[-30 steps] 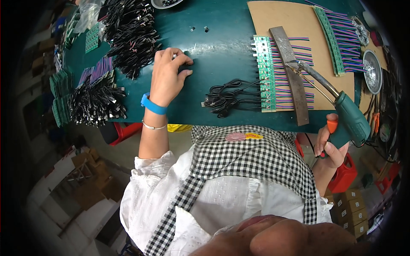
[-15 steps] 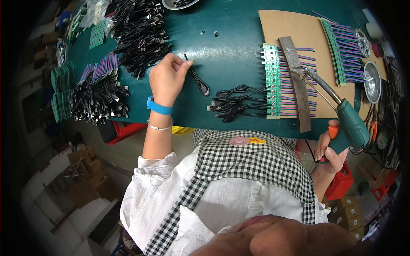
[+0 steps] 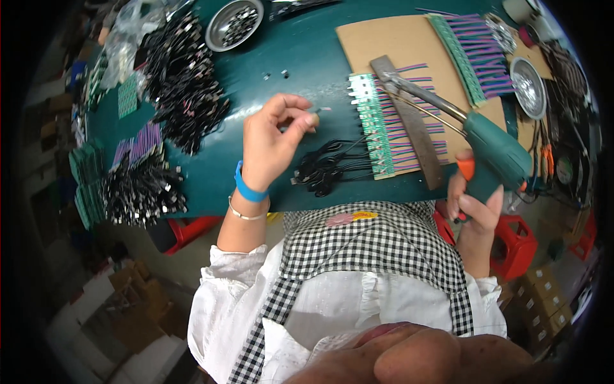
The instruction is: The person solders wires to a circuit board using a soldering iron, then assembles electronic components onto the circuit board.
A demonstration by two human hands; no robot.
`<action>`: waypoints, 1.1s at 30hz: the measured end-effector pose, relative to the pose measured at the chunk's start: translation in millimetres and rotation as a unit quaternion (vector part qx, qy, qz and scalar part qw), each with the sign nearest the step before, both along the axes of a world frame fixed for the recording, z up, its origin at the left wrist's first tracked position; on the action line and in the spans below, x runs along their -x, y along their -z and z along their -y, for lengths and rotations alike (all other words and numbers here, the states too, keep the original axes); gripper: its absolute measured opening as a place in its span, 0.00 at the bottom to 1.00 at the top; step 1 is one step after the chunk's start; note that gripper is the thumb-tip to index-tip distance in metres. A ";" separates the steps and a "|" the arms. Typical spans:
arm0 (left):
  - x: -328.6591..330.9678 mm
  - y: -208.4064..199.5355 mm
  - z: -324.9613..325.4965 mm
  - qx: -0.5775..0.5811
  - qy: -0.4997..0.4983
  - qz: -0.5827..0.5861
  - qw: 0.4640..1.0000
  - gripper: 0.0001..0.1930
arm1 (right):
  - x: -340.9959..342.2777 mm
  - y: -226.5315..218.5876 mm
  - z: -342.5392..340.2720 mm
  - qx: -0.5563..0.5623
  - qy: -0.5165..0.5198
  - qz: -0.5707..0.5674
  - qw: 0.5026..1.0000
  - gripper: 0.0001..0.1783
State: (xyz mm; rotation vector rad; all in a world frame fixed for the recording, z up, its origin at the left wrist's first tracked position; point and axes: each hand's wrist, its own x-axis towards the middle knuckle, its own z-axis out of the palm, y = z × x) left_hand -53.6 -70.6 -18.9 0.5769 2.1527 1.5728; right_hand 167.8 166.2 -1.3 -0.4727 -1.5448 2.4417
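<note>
Nearest the body, past the table's front edge, the right hand [image 3: 476, 201] wraps its fingers around the handle of a green soldering gun [image 3: 499, 150], whose long barrel runs away and to the left, its tip over the far part of a flat metal bar [image 3: 419, 141]; whether tip and bar touch cannot be told. A little farther in, on the table [image 3: 256, 102], a tangle of black cables [image 3: 320, 168] lies with its leads reaching right to the near half of a green board [image 3: 371, 128]. Beyond the tangle and left of the board, the left hand [image 3: 272, 137] is above the table, thumb and forefinger pinching a thin cord [image 3: 326, 108]; only its short pinkish end shows past the fingertips, the rest being hidden by the hand. That end points right, toward the far half of the board, near it but apart, with bare table between. The board's long axis runs away from the body, its far end leaning left, so the cord's end lies roughly crosswise to it. Of the two hands, the left is nearer the board; the right reaches that area only through the barrel. Farther off, the cardboard [image 3: 358, 45] spreads beyond the board, and a metal bowl [image 3: 216, 35] of small parts stands at the far left.
</note>
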 end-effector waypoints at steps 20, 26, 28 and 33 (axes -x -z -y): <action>-55.0 -38.9 -58.9 -0.044 0.170 0.093 0.980 0.02 | 49.4 -1.4 26.1 -0.050 0.020 -0.001 0.999 0.19; -45.5 -39.5 -52.6 -0.016 0.165 0.137 0.977 0.02 | 50.5 -6.7 24.7 -0.075 0.045 0.040 0.995 0.23; -35.1 -27.3 -52.5 0.040 0.133 0.045 0.989 0.01 | 43.6 -6.9 21.7 -0.082 0.063 0.054 0.993 0.29; -18.3 -3.3 -58.9 0.149 0.128 -0.108 0.975 0.04 | 19.6 -14.3 16.2 -0.070 0.104 0.044 0.991 0.30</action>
